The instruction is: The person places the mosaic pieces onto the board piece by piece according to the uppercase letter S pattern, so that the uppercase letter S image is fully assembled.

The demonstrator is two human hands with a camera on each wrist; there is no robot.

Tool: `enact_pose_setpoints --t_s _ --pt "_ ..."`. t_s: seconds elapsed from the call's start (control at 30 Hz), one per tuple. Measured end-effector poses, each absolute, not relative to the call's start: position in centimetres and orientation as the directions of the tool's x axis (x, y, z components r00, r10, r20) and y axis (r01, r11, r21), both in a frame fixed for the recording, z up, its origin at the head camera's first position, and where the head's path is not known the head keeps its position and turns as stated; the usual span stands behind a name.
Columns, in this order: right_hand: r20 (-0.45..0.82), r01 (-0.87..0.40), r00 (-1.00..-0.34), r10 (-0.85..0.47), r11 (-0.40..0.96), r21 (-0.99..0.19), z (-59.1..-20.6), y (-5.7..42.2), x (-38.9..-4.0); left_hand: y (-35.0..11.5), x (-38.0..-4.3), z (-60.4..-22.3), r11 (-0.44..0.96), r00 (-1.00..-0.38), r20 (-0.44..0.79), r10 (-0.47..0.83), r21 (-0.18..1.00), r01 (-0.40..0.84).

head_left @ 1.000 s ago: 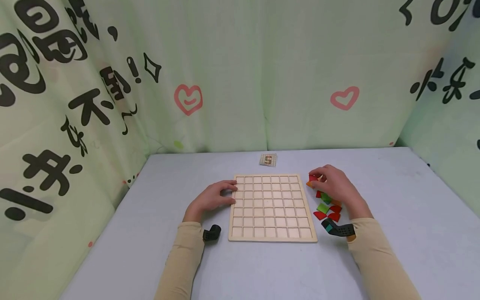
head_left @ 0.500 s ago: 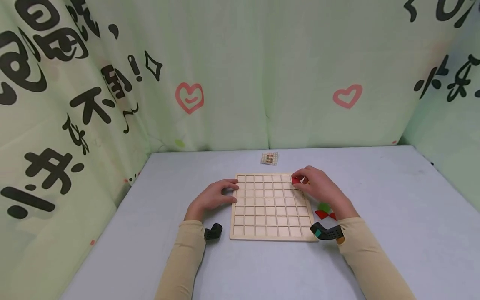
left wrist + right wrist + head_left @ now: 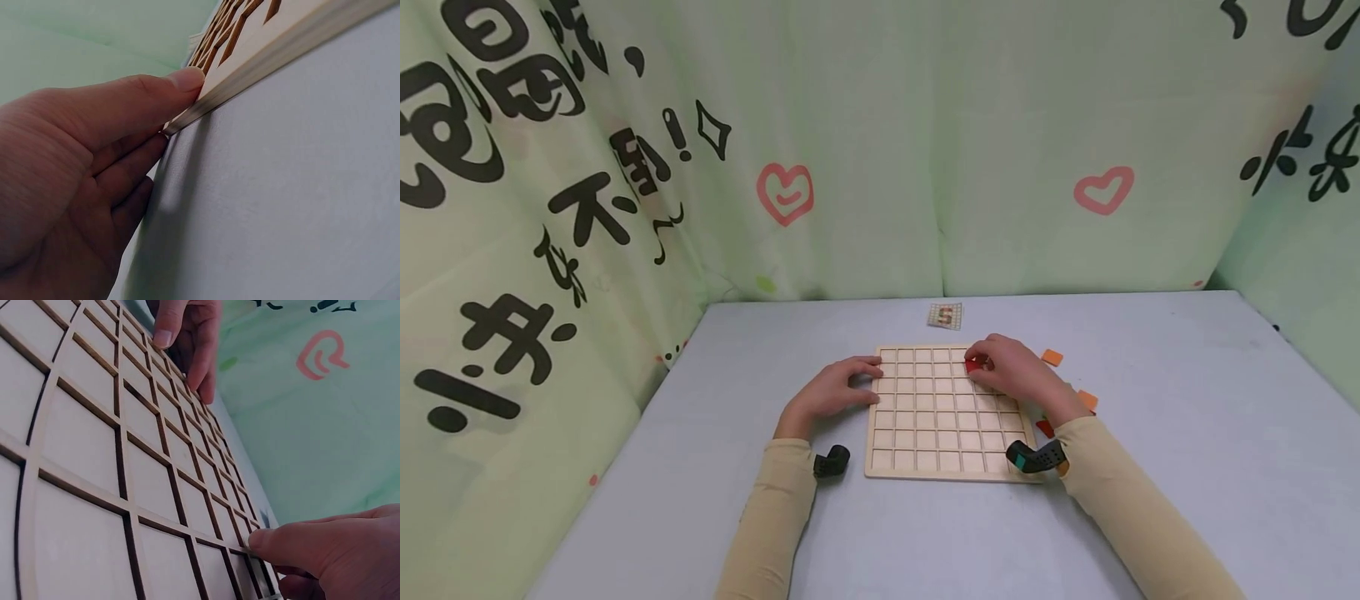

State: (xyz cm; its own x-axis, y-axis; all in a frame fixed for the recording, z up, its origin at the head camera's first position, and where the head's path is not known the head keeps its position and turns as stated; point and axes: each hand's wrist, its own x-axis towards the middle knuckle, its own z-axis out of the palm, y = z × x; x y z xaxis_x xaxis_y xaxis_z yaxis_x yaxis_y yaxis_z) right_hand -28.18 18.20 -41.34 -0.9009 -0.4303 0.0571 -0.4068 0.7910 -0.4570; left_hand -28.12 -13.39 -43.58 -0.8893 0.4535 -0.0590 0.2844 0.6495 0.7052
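A pale wooden grid board (image 3: 952,475) lies flat on the table. At its left edge, my left hand (image 3: 833,392) touches the frame. The left wrist view shows the thumb (image 3: 187,78) on the rim, with the other fingers relaxed beside and below it. My right hand (image 3: 1018,372) is over the board's upper right part, pinching a small red tile (image 3: 973,366) between thumb and fingertips at the top rows of cells. In the right wrist view the thumb (image 3: 262,539) meets a grid bar and the tile is hidden.
Orange tiles (image 3: 1052,357) lie right of the board, and a red tile (image 3: 1045,428) sits by its right edge, partly hidden by the right wrist. A small printed pattern card (image 3: 945,316) lies behind the board. A curtain (image 3: 865,167) hangs behind the table.
My right hand has moved left from the loose tiles onto the board, carrying the red tile. My left hand has stayed at the board's left edge.
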Motion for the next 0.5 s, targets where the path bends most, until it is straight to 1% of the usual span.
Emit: enact_pose_setpoints --t_s 0.2,0.5 --pt "0.079 -0.459 -0.876 -0.475 0.774 -0.437 -41.5 17.3 -28.8 -13.4 -28.2 -43.5 0.65 -0.889 -0.061 0.454 0.706 0.283" --pt "0.027 -0.427 -0.888 -0.459 0.802 -0.418 -41.6 16.7 -29.1 -13.5 -28.2 -43.6 0.646 -0.884 -0.058 0.465 0.704 0.294"
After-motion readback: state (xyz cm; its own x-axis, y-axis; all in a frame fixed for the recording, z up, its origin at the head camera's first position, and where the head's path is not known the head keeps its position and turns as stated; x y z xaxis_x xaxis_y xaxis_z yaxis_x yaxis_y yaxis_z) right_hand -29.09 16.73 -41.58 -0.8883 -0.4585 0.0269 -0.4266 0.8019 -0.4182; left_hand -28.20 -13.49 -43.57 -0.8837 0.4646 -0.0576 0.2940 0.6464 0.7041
